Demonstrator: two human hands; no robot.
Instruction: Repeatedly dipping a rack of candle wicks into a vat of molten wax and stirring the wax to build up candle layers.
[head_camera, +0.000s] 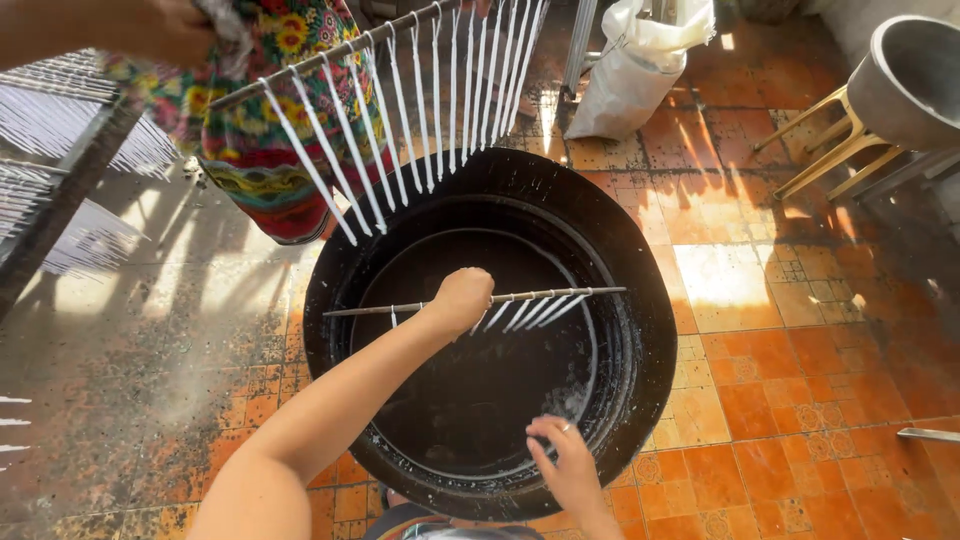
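My left hand (462, 297) grips a thin rod (570, 293) at its middle and holds it level over a wide black vat (655, 330). Several short white candles (530, 312) hang from the rod, down inside the vat. My right hand (562, 457) rests on the vat's near inner rim with its fingers spread and nothing in it. Above the vat's far edge, another person in a flowered garment (250, 150) holds a second, tilted rod (330, 55) with several long white candles (400, 120) hanging from it.
A wooden rack (60, 190) with rows of white candles stands at the left. A white sack (640, 60) sits behind the vat. At the upper right, a grey basin (915, 70) rests on a yellow stool (830, 150). The floor is orange tile (760, 400).
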